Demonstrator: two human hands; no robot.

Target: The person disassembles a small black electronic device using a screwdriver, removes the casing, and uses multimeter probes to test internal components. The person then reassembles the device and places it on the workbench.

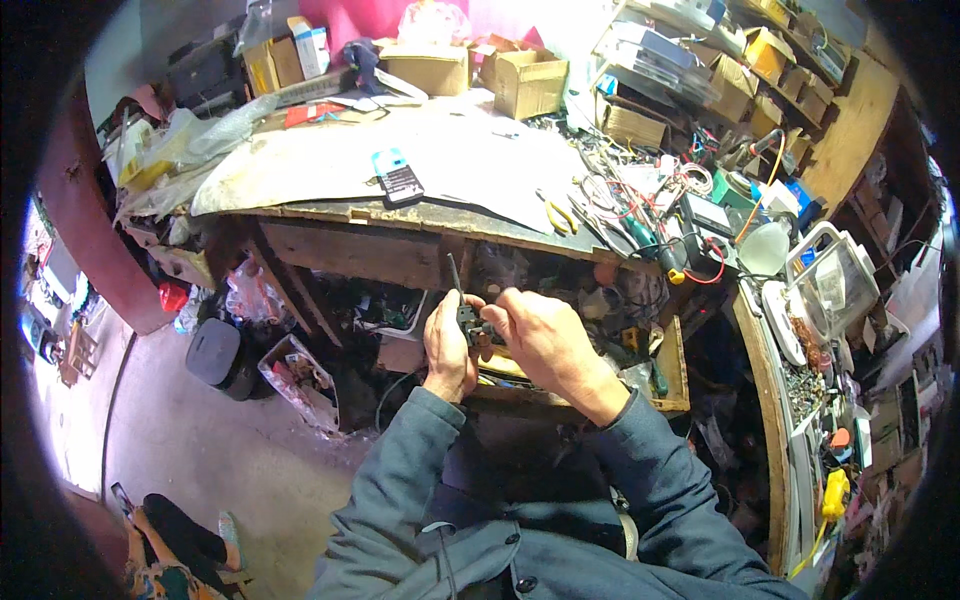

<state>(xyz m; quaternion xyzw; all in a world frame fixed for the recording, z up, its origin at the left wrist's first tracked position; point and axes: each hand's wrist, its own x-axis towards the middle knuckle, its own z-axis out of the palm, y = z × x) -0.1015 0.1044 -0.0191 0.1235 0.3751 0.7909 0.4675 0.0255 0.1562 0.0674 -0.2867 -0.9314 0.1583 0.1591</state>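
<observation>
My left hand (pixel 445 345) is closed round a small dark handheld device (pixel 467 320) with a long thin antenna pointing up. My right hand (pixel 535 335) has its fingers bent against the right side of the device; whether they pinch a small part or a tool is hidden. Just below both hands is an open wooden drawer (pixel 675 372) with assorted items inside. Beyond them, on the white-covered worktop (pixel 280 170), lie a black flat phone-like item (pixel 400 183) and yellow-handled pliers (pixel 556 215).
Tangled cables (pixel 630 200) and tools crowd the worktop's right. Cardboard boxes (pixel 530 85) stand at the back. A cluttered side bench (pixel 820 380) runs along my right. A black bin (pixel 225 355) stands on the left floor. Another person (pixel 165 545), holding a phone, sits at lower left.
</observation>
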